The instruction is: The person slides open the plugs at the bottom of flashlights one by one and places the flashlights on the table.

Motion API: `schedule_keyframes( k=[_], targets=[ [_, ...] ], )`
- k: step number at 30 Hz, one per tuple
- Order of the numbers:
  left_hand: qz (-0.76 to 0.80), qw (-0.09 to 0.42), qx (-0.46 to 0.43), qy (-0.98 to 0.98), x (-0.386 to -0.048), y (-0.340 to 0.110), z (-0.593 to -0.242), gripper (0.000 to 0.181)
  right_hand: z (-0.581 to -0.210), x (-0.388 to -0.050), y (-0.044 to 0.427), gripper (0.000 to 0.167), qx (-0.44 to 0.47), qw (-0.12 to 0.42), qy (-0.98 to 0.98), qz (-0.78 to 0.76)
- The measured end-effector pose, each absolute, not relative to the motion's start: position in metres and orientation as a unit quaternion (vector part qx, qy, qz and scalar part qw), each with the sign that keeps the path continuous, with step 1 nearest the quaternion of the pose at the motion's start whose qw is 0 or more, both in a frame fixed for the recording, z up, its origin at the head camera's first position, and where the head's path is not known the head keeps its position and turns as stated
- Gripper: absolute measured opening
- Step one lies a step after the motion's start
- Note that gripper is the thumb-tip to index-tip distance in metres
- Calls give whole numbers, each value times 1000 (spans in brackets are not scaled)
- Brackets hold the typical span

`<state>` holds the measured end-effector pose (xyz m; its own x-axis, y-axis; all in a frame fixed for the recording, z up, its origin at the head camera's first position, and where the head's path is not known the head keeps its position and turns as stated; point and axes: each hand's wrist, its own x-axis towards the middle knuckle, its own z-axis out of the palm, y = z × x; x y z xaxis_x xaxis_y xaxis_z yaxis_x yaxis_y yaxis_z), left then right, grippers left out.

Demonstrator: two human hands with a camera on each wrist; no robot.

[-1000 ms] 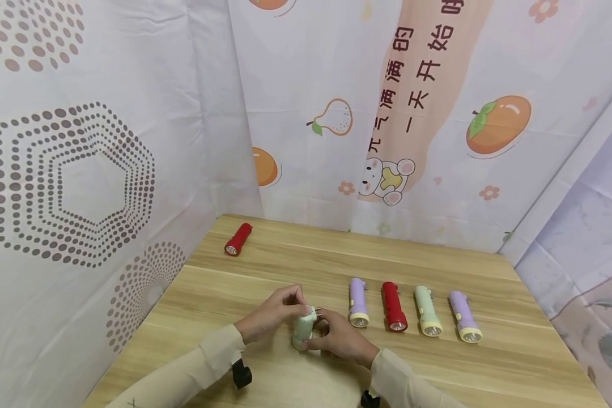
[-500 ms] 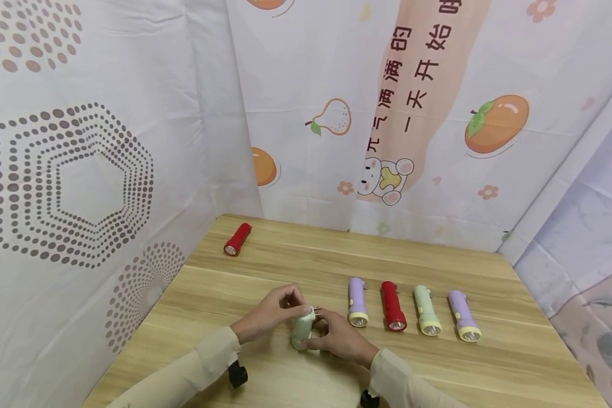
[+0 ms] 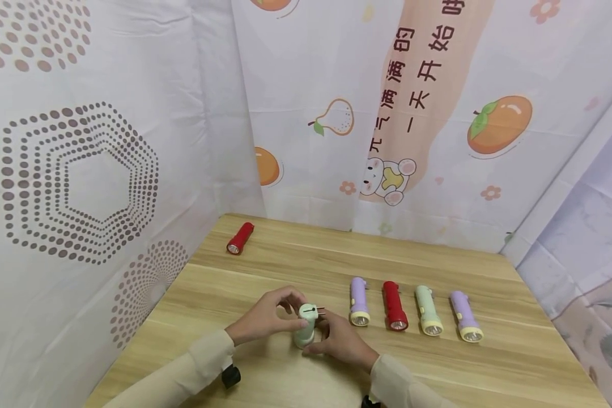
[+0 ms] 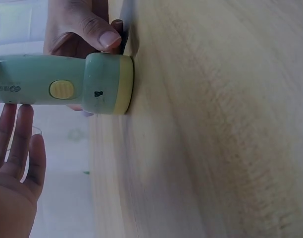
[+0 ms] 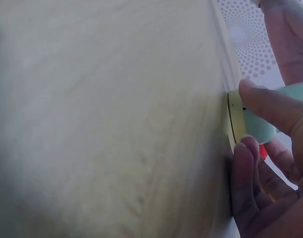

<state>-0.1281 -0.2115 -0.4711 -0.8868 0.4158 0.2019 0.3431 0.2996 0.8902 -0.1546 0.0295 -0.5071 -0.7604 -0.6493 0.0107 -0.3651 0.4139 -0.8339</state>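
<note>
A mint-green flashlight stands upright on the table, its pale yellow lens rim down on the wood. At its tail end, two thin plug prongs stick out to the right, and a dark slot shows on top. My left hand holds the upper body, thumb on the near side and fingers across from it; the left wrist view shows those fingers fairly straight along the body. Low down, my right hand grips the head end, its thumb over the yellow rim. The right fingers are partly hidden in the head view.
Right of the hands lie a purple flashlight, a red one, a mint-green one and another purple one, in a row. A red flashlight lies at the back left. Printed curtains border the table.
My left thumb has slid off the flashlight's top down to its side, so the top with its slot now shows. The right hand stays at the base.
</note>
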Motion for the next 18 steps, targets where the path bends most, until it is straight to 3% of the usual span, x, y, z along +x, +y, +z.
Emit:
schedule_keyframes(
  k=[10,18],
  targets=[
    [534,-11,232,813,-129,-205,-473,33,-508,-153,29,59,-304,142,834,-437],
    [556,-28,165,815,-138,-202,-474,28,-508,-150,27,47,-277,148,834,-453]
  ],
)
